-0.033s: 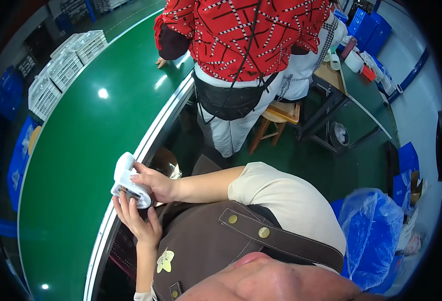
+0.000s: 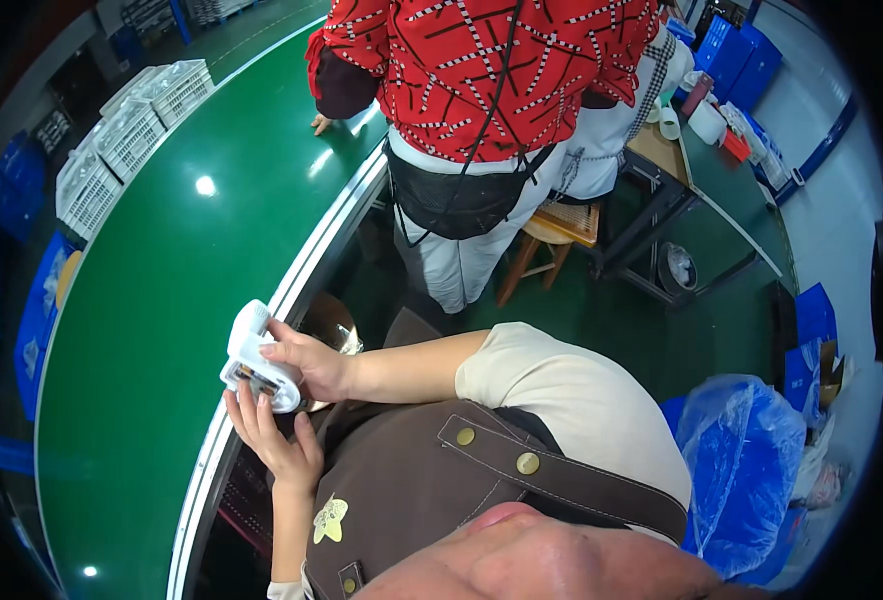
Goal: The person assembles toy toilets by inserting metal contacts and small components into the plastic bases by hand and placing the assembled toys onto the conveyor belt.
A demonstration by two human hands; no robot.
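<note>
A white plastic device (image 2: 250, 328) with a rounded top end is held over the near edge of the green table. Its lower part has an opening with small dark and metallic-looking parts inside; their kind is too small to tell. My right hand (image 2: 313, 366) is closed round the device's side, with the thumb over its front. Below it, my left hand (image 2: 279, 448) has its fingers stretched up, the fingertips touching the device by the opening. The left thumb stands apart from the fingers. Whether a small part lies under the left fingertips is hidden.
The green table (image 2: 141, 330) has a pale metal edge (image 2: 306, 262). White crates (image 2: 131, 140) line its far side. A co-worker in a red patterned top (image 2: 491, 80) stands ahead, near a wooden stool (image 2: 566, 225). A blue bin with clear plastic (image 2: 741, 460) is at the right.
The white device has tilted and risen very slightly in my hands, and more of its opening shows. My right hand keeps its hold.
</note>
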